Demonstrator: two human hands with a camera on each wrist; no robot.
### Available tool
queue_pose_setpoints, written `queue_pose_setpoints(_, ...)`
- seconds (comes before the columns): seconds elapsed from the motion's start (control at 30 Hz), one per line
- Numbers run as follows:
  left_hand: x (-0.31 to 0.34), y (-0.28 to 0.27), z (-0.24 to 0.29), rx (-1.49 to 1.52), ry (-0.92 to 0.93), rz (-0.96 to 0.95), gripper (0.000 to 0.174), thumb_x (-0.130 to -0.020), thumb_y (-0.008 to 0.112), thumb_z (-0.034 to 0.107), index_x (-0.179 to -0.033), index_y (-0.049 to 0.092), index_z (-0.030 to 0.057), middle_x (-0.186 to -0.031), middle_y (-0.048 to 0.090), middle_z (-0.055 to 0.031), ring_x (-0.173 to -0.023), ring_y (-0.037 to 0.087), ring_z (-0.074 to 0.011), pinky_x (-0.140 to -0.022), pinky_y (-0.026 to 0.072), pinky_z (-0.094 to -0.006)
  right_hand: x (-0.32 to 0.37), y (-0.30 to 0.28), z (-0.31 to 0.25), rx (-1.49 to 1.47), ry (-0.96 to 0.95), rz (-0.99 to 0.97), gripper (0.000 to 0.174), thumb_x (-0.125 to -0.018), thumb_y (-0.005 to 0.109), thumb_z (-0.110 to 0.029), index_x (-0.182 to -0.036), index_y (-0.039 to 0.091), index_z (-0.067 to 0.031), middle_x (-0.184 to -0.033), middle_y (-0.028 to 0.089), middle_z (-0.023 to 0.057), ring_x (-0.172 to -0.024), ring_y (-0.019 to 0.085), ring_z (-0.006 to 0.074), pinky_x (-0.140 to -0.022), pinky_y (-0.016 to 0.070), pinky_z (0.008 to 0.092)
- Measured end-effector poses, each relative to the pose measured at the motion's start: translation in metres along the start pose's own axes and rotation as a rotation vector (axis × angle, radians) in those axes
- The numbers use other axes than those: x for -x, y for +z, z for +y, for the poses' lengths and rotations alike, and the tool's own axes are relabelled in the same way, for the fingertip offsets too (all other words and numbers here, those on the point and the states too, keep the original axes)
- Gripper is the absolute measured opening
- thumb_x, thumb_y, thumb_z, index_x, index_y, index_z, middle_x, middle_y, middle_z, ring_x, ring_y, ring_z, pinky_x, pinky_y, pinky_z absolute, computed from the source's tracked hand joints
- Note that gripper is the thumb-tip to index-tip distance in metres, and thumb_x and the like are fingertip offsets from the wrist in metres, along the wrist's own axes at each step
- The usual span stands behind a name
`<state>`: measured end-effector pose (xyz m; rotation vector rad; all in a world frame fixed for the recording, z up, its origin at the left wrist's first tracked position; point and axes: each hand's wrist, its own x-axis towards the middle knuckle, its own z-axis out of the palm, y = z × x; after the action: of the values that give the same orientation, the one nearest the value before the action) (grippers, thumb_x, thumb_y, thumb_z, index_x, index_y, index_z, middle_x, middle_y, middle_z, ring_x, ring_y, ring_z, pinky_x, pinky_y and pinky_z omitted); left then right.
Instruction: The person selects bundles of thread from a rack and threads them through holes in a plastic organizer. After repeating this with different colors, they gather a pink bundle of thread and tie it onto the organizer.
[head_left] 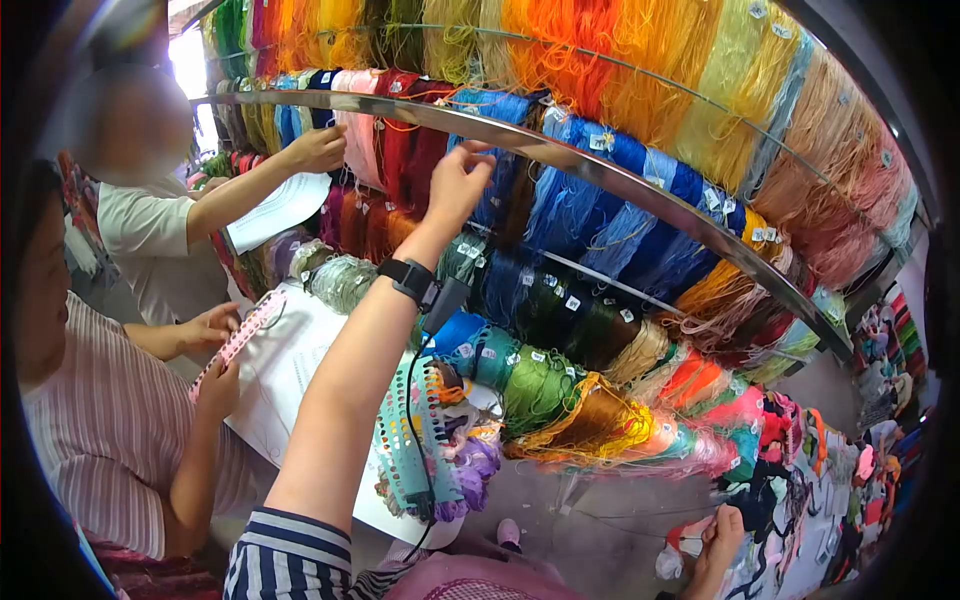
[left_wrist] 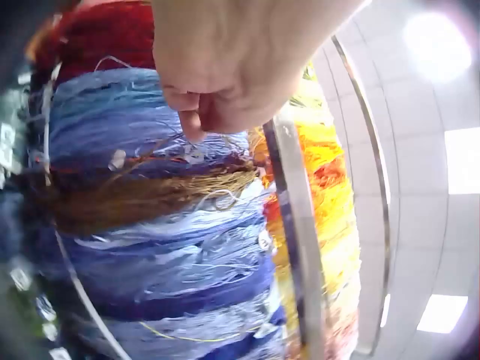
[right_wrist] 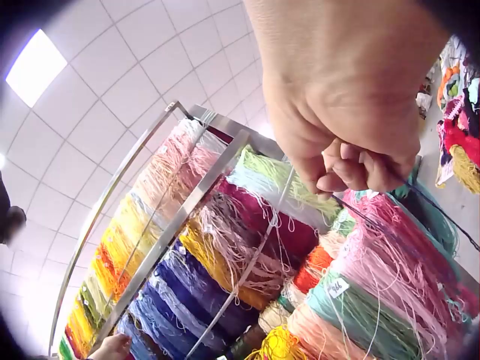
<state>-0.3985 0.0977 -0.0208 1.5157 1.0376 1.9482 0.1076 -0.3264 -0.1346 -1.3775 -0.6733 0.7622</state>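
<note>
My left hand [head_left: 462, 185] is raised to the rack, fingers curled at the blue thread skeins [left_wrist: 112, 135], next to the metal rail [left_wrist: 292, 217]. In the left wrist view thin strands run at its fingertips, which pinch at the blue thread; the exact grip is partly hidden by the hand. Low at the right, my right hand [head_left: 722, 540] pinches dark thread [right_wrist: 442, 210]; strands of it leave the curled fingers on both sides. Below that hand in the right wrist view hang pink skeins [right_wrist: 382, 255] and a teal skein [right_wrist: 360, 307] with a white tag.
Tiers of tagged skeins fill the curved rack, with orange ones [head_left: 660, 60] on top. A teal punched card [head_left: 405, 440] with thread samples lies on white paper [head_left: 290, 370]. At left, one person holds a pink punched strip [head_left: 240, 340]; another reaches to the rack. Thread bundles [head_left: 850, 490] lie at lower right.
</note>
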Motion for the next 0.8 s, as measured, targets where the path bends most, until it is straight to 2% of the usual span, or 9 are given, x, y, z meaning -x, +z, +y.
queue_pose_setpoints(0.03, 0.0, 0.005, 0.001, -0.255, 0.19, 0.003, 0.02, -0.082, 0.062, 0.013, -0.098, 0.067, 0.0021, -0.083, 0.069, -0.0141, -0.075, 0.067, -0.0242, -0.069, 0.0516, -0.0351, -0.001, 0.002, 0.0, 0.019, 0.007, -0.047, 0.015, -0.093, 0.061, -0.015, -0.081, 0.053, -0.0099, -0.059, 0.045, -0.0044, -0.041, 0.033, 0.002, -0.037, 0.0215, 0.0185)
queue_pose_setpoints(0.17, 0.043, 0.045, -0.006, -0.607, 0.604, -0.245, 0.051, -0.083, 0.059, 0.012, -0.13, 0.045, -0.0039, -0.129, 0.051, -0.026, -0.117, 0.05, -0.0413, -0.099, 0.0422, -0.0411, 0.004, 0.021, -0.004, 0.025, 0.082, -0.048, 0.014, -0.093, 0.061, -0.015, -0.082, 0.053, -0.0093, -0.059, 0.046, -0.0039, -0.042, 0.034, 0.0024, -0.038, 0.0227, 0.018)
queue_pose_setpoints(0.2, 0.052, 0.046, -0.003, -0.559, 0.504, -0.351, 0.063, -0.082, 0.06, 0.013, -0.136, 0.033, -0.0067, -0.144, 0.033, -0.0261, -0.126, 0.041, -0.0404, -0.106, 0.0361, -0.0418, 0.004, 0.023, -0.002, 0.038, 0.084, -0.047, 0.014, -0.093, 0.061, -0.015, -0.083, 0.053, -0.0091, -0.06, 0.046, -0.0038, -0.042, 0.034, 0.0025, -0.038, 0.0233, 0.0178)
queue_pose_setpoints(0.23, 0.057, 0.041, 0.002, -0.464, 0.428, -0.399, 0.055, -0.085, 0.059, 0.016, -0.133, 0.042, -0.0043, -0.148, 0.03, -0.0243, -0.131, 0.037, -0.0391, -0.109, 0.0316, -0.038, 0.005, 0.025, -0.001, 0.05, 0.085, -0.041, 0.013, -0.092, 0.061, -0.015, -0.083, 0.053, -0.009, -0.06, 0.046, -0.0037, -0.042, 0.035, 0.0026, -0.038, 0.0239, 0.0177)
queue_pose_setpoints(0.33, 0.074, 0.023, 0.011, -0.68, 0.597, -0.353, 0.042, -0.084, 0.059, 0.018, -0.122, 0.055, -0.0008, -0.136, 0.047, -0.022, -0.119, 0.05, -0.0378, -0.1, 0.0414, -0.0377, 0.008, 0.025, -0.005, 0.049, 0.076, -0.046, 0.013, -0.093, 0.061, -0.014, -0.084, 0.054, -0.0086, -0.06, 0.048, -0.0034, -0.043, 0.036, 0.0024, -0.038, 0.0252, 0.0172)
queue_pose_setpoints(0.4, 0.073, 0.01, 0.032, -0.805, 0.135, -0.468, 0.024, -0.084, 0.059, 0.018, -0.103, 0.067, 0.0045, -0.111, 0.065, -0.0145, -0.095, 0.063, -0.0335, -0.082, 0.0502, -0.0388, 0.009, 0.023, -0.002, 0.042, 0.072, -0.029, 0.012, -0.093, 0.061, -0.014, -0.084, 0.054, -0.0085, -0.06, 0.048, -0.0034, -0.043, 0.037, 0.0023, -0.038, 0.0254, 0.0172)
queue_pose_setpoints(0.43, 0.067, 0.013, 0.015, -0.51, 0.334, -0.063, 0.011, -0.08, 0.062, 0.018, -0.079, 0.069, 0.0092, -0.084, 0.066, -0.01, -0.072, 0.064, -0.0293, -0.065, 0.0489, -0.0443, 0.007, 0.017, 0.001, 0.048, 0.064, -0.034, 0.012, -0.093, 0.061, -0.014, -0.084, 0.054, -0.0082, -0.06, 0.047, -0.0034, -0.043, 0.037, 0.0024, -0.038, 0.0255, 0.017)
queue_pose_setpoints(0.53, 0.027, 0.009, 0.01, -0.314, 0.177, 0.079, 0.013, -0.078, 0.067, 0.021, -0.085, 0.07, 0.0107, -0.088, 0.066, -0.0103, -0.078, 0.065, -0.0298, -0.068, 0.0492, -0.0435, 0.009, 0.014, 0.007, 0.047, 0.039, -0.039, 0.011, -0.093, 0.06, -0.013, -0.084, 0.055, -0.0076, -0.058, 0.047, -0.0033, -0.042, 0.037, 0.003, -0.038, 0.0268, 0.0173)
queue_pose_setpoints(0.8, 0.004, 0.025, 0.012, -0.577, 0.147, 0.069, 0.013, -0.077, 0.071, 0.017, -0.084, 0.072, 0.0063, -0.087, 0.065, -0.0092, -0.076, 0.063, -0.0248, -0.07, 0.0493, -0.0332, 0.015, 0.031, 0.018, 0.057, 0.0, -0.038, 0.013, -0.093, 0.06, -0.013, -0.083, 0.054, -0.0076, -0.055, 0.044, -0.0022, -0.041, 0.038, 0.0049, -0.041, 0.0384, 0.0215)
